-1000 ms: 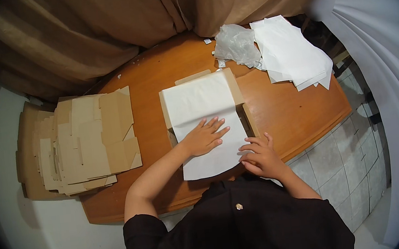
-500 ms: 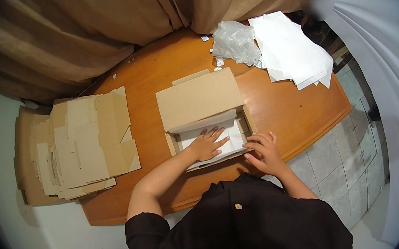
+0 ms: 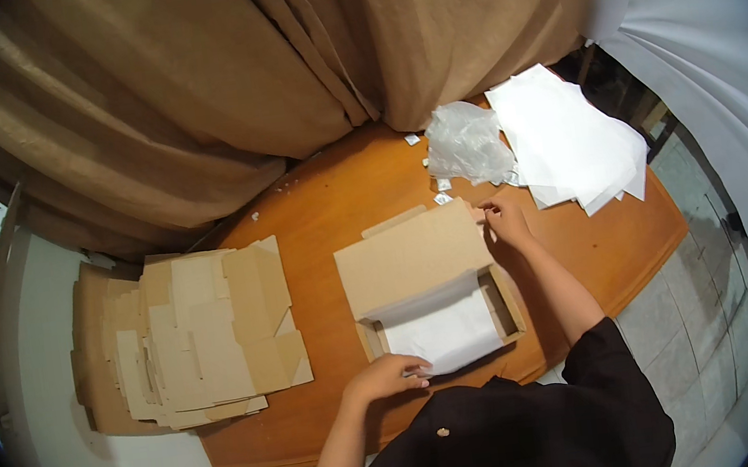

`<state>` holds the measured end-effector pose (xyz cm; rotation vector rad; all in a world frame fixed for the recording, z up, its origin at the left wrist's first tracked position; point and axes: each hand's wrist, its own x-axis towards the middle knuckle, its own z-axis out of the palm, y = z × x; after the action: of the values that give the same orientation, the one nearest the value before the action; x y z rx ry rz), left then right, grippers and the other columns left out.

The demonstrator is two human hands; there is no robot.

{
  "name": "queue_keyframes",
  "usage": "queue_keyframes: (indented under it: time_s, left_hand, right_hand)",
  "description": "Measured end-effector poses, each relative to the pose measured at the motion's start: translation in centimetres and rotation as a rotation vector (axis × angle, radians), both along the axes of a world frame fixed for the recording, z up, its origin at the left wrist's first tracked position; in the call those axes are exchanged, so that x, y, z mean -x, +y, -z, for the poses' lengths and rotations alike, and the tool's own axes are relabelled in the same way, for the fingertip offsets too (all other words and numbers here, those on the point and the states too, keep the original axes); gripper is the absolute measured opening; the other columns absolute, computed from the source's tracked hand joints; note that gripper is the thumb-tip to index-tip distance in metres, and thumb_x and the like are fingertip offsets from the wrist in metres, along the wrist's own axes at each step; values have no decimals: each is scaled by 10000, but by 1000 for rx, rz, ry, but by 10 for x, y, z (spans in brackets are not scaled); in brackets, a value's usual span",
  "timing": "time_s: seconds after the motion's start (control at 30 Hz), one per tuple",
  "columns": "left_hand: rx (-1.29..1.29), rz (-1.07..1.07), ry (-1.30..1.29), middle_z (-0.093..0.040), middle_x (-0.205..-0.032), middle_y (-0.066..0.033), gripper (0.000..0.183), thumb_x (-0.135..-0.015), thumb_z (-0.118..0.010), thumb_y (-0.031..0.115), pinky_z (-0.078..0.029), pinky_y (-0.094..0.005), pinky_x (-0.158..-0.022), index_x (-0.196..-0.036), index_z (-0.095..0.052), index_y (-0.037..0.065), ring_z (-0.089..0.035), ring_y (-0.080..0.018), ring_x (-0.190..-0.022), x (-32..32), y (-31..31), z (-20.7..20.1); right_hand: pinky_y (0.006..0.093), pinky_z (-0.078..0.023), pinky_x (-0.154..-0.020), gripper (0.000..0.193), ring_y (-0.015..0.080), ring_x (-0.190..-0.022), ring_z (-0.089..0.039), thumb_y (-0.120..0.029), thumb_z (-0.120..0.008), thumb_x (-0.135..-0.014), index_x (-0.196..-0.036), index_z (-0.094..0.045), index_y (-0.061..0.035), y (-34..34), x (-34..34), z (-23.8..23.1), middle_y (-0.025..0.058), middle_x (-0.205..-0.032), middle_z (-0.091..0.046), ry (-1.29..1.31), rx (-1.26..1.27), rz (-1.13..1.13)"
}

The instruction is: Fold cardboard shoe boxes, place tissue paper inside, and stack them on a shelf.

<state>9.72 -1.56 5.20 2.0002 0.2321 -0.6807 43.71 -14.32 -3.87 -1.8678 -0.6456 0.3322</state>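
Note:
A brown cardboard box [image 3: 508, 318] stands on the table with its lid [image 3: 414, 256] tipped back, away from me. White paper [image 3: 446, 325] lines its inside and reaches up over the front edge. At the box's near left corner, my left hand [image 3: 382, 377] has its fingers curled over the front edge and the paper there. My right hand [image 3: 505, 219] is at the far right corner of the lid, fingers bent around the small side flap, with the fingertips partly hidden.
Flattened cardboard boxes [image 3: 204, 334] are stacked on the table's left. Far right lie white paper sheets [image 3: 573, 139] beside a crumpled clear plastic bag [image 3: 467, 143]. Small white packets [image 3: 442, 198] lie near the bag. A brown curtain [image 3: 189, 97] hangs behind the wooden table [image 3: 315, 213].
My left hand has left the paper inside the box for the near left corner. My right hand has moved from the near right corner to the lid's far right corner. The view has shifted.

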Motion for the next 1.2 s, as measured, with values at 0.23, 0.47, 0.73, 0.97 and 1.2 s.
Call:
queue_keyframes:
  time_s: [0.23, 0.47, 0.73, 0.97, 1.2]
  left_hand:
    - [-218, -271, -336, -658, -811, -113, 207, -860, -582, 250, -443, -369, -776, -873, -681, 68, -600, -280, -784, 8, -7, -3]
    - [-215, -289, -228, -672, -873, -84, 193, -840, -608, 248, -426, -343, -804, -896, -688, 82, -566, -268, -839, -1, -11, 3]
    - [-588, -301, -399, -652, -822, -78, 150, -804, -629, 250, -407, -390, -805, -843, -669, 110, -583, -278, -835, -27, -18, 7]
    - [-903, -341, -460, -610, -854, -79, 177, -756, -650, 178, -403, -382, -773, -908, -618, 92, -574, -265, -838, -29, -18, 39]
    - [-1167, -493, -941, -546, -1068, -80, 532, -702, -709, 180, -359, -418, -861, -1202, -532, 132, -521, -240, -950, -36, -22, 7]
  right_hand:
    - [433, -445, -871, 394, 300, -1059, -551, -274, -549, -803, -1187, -552, -183, 74, -23, 30, 99, -1211, -519, -520, 395, -231]
    - [501, -356, -894, 277, 222, -1024, -512, -304, -530, -811, -1049, -589, -176, 77, -13, 48, 29, -1073, -552, -764, 582, -207]
    - [442, -296, -854, 121, 227, -983, -502, -187, -602, -776, -881, -604, -126, -13, 19, 32, 21, -960, -567, -705, 316, 23]
    - [392, -265, -913, 102, 198, -911, -525, -199, -553, -860, -910, -579, -113, -93, 46, 18, 29, -891, -592, -368, 199, 324]
    - [346, -288, -885, 153, 192, -817, -505, -206, -547, -892, -904, -565, -54, -121, 95, -19, 50, -804, -575, -100, -92, 339]
